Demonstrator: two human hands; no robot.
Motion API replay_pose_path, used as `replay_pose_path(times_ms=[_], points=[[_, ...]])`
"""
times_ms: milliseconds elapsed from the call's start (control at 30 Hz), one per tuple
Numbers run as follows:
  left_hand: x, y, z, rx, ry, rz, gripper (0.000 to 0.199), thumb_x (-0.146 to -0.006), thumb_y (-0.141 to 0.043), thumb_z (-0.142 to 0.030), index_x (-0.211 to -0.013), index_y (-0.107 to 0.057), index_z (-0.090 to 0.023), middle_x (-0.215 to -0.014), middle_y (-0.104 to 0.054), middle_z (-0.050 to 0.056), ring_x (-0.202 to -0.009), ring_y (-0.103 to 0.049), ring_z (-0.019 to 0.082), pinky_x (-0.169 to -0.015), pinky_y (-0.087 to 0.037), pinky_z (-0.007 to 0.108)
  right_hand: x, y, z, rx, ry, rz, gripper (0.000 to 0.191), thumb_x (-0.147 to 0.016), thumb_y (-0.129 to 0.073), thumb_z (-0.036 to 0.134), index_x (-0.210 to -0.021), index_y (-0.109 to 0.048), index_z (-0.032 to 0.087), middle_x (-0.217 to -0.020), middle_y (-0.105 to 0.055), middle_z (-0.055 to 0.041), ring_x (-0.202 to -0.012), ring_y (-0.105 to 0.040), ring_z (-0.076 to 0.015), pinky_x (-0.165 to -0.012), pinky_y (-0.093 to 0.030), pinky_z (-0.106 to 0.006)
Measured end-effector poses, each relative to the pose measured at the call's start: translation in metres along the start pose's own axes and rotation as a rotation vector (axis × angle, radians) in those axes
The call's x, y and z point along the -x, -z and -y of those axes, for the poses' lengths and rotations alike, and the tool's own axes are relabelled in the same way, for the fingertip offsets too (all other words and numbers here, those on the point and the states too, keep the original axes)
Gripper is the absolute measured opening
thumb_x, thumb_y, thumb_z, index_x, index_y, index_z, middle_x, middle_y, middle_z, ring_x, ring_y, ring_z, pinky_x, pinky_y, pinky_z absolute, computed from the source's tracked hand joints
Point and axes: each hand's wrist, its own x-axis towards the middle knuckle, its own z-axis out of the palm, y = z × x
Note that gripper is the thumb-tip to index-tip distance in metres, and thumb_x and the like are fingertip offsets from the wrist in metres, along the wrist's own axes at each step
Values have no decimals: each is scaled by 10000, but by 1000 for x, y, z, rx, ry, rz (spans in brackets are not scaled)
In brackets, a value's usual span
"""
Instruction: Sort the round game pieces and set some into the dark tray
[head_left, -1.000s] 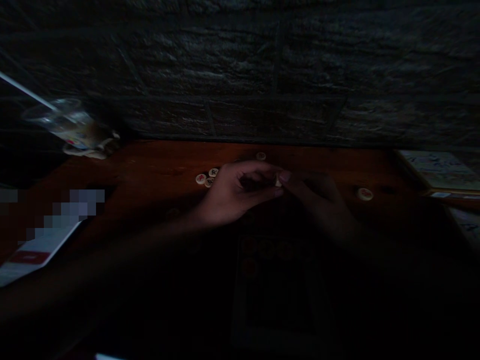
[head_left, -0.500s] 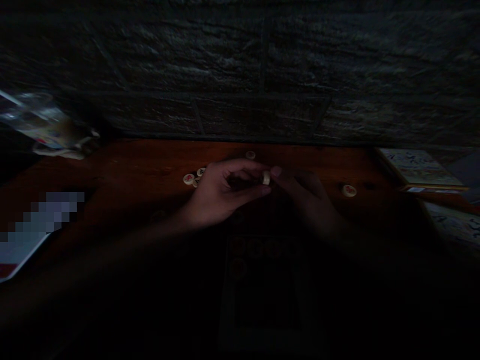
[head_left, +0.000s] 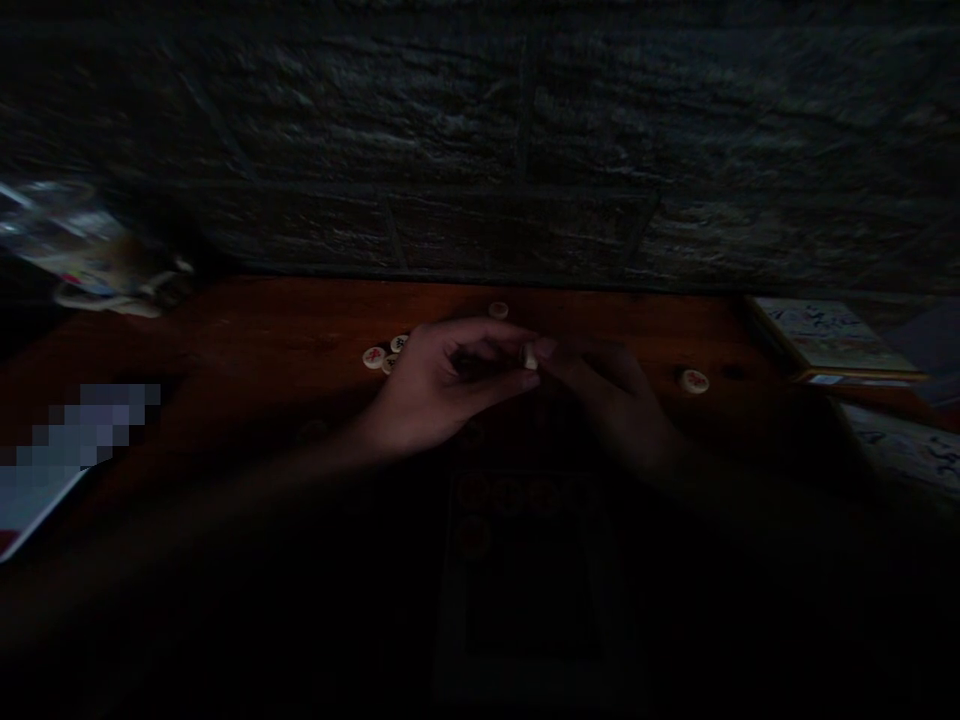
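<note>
A pale round xiangqi piece (head_left: 530, 356) is pinched between the thumb and fingers of my left hand (head_left: 427, 390). My right hand (head_left: 611, 385) meets it from the other side, thumb and fingertips closed at its edge; deep shadow hides part of that grip. To the left of my left hand lie several xiangqi pieces (head_left: 373, 357), one with a red character and others with black ones. Another piece (head_left: 498, 311) rests beyond my hands near the wall. A red-marked piece (head_left: 694, 381) lies to the right. In the dark below sits a shallow box (head_left: 609, 590) with several pieces along its far end.
A brick-patterned wall (head_left: 465, 230) closes off the back of the wooden table (head_left: 285, 310). Two patterned boxes, an upper one (head_left: 840, 340) and a nearer one (head_left: 904, 450), are at right. A clear plastic container (head_left: 71, 235) stands far left, above a partly pixelated flat object (head_left: 37, 505).
The piece between my fingers has turned slightly, and my right fingertips have shifted a little left over it. The whole view has moved slightly.
</note>
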Motion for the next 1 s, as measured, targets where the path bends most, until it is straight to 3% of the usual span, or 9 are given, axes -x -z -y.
replay_pose_path(times_ms=[300, 500, 867, 1000], points=[[0, 1, 0, -14, -13, -1, 352, -804, -877, -203, -1140, -779, -163, -961, -829, 64, -820, -782, 175, -740, -621, 247, -1, -1, -4, 9, 42, 10, 423, -930, -692, 587, -762, -679, 199, -659, -618, 15, -583, -560, -117, -534, -427, -248], [0, 0, 0, -18, -10, -2, 253, -817, -862, -198, -1059, -798, -167, -1013, -834, 73, -876, -789, 188, -789, -629, 265, -1, 0, -4, -21, 25, 18, 392, -903, -727, 583, -766, -683, 219, -649, -621, 19, -572, -569, -124, -527, -434, -256], [2, 2, 2, -55, -16, -20, 389, -776, -895, -196, -1150, -790, -165, -861, -789, 33, -751, -742, 145, -693, -586, 228, -2, 0, -4, -10, 54, 18, 398, -906, -726, 579, -776, -701, 204, -652, -621, 26, -576, -553, -112, -530, -422, -245], [1, 1, 1, -58, -23, -37, 317, -794, -888, -215, -1095, -801, -166, -918, -810, 51, -792, -759, 156, -720, -600, 234, -1, 0, -4, 3, 40, 18, 404, -889, -741, 591, -770, -692, 207, -643, -616, 29, -564, -549, -111, -519, -418, -243]])
